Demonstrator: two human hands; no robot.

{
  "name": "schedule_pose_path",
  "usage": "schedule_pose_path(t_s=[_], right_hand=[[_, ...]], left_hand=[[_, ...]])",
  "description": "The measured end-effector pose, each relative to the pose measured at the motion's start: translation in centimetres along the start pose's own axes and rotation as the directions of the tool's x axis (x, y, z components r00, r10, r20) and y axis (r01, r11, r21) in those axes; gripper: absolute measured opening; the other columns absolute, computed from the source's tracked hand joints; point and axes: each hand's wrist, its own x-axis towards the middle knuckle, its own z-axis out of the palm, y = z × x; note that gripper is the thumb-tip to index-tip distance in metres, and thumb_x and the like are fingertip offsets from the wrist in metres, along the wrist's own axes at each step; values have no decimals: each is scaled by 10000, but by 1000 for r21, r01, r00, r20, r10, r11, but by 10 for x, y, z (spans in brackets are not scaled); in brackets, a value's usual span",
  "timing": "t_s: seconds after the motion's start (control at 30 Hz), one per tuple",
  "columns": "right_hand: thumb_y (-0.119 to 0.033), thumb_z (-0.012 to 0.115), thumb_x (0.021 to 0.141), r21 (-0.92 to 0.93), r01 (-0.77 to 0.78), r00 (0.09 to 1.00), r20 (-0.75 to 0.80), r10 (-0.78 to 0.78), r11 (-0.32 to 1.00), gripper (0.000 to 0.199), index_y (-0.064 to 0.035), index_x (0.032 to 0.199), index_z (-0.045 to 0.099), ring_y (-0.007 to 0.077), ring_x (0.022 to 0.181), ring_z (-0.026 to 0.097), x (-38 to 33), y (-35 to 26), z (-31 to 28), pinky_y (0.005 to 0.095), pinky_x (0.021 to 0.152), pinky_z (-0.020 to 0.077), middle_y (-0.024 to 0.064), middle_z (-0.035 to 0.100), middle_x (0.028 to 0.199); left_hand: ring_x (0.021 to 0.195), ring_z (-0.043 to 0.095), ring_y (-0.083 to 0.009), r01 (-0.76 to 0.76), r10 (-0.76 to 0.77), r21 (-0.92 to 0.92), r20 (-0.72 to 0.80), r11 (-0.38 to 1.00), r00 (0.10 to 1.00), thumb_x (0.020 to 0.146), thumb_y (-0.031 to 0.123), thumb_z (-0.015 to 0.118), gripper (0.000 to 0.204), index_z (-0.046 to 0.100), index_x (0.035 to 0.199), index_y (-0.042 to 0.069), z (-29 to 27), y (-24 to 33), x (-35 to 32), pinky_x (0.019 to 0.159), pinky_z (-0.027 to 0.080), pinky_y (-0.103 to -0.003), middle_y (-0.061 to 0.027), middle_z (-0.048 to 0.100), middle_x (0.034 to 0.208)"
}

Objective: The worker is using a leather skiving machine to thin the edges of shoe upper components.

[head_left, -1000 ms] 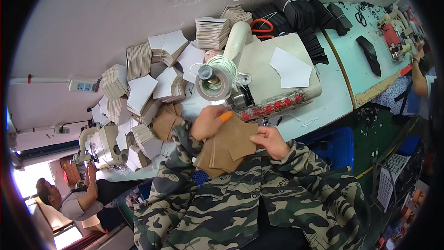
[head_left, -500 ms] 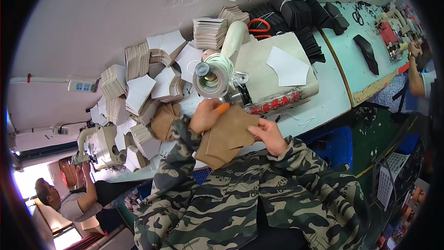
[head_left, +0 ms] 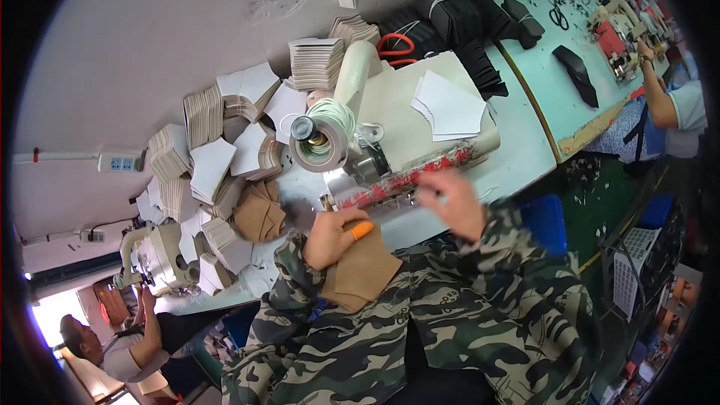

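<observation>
My left hand (head_left: 330, 240), an orange cover (head_left: 361, 230) on one finger, is closed on several brown flat pieces (head_left: 367, 274) above my lap. My right hand (head_left: 456, 204) is blurred by motion at the front edge of a cream sewing machine (head_left: 390, 109). Its thumb and fingers look apart, and nothing shows between them. White shaped pieces (head_left: 450, 109) lie overlapping on top of the machine. A roll of tape (head_left: 319, 146) and pale green cord (head_left: 335, 116) sit at the machine's left end.
Banded stacks of white pieces (head_left: 251, 94) crowd the table's left side, beside loose brown pieces (head_left: 260, 211). Black bundles (head_left: 450, 15) and red-handled scissors (head_left: 397, 45) lie behind the machine. A blue bin (head_left: 545, 223) stands below right. Co-workers sit at machines left and right.
My right hand has let go of the brown pieces and moved up toward the machine. My left hand has lowered with the pieces. Another white piece now lies on the machine.
</observation>
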Motion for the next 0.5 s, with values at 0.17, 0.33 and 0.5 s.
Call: schedule_pose_path(t_s=[0.17,0.33,0.5], right_hand=[[-142,683,869,484,-731,652,704,283,481,272,55,1048,624,85,751,607,-40,-21,55,231,667,485,68,673,881],[-90,667,874,545,-764,638,718,279,344,233,60,1046,623,66,762,605,-42,-23,55,214,670,489,38,663,883],[-101,664,877,575,-775,631,727,269,262,217,48,1032,635,75,761,608,-27,-38,45,230,673,494,48,661,874]], left_hand=[[766,668,-312,14,-15,-9,-131,1000,991,832,138,689,197,655,980,12,4,-1,-1,693,520,-325,-172,670,849],[816,644,-326,-132,151,131,-151,983,977,805,119,711,269,610,1035,22,5,12,-16,719,509,-324,-172,642,936],[742,509,-62,115,-144,-217,-121,969,982,837,92,680,146,580,899,5,-8,-18,-10,645,450,-251,-21,594,782]])
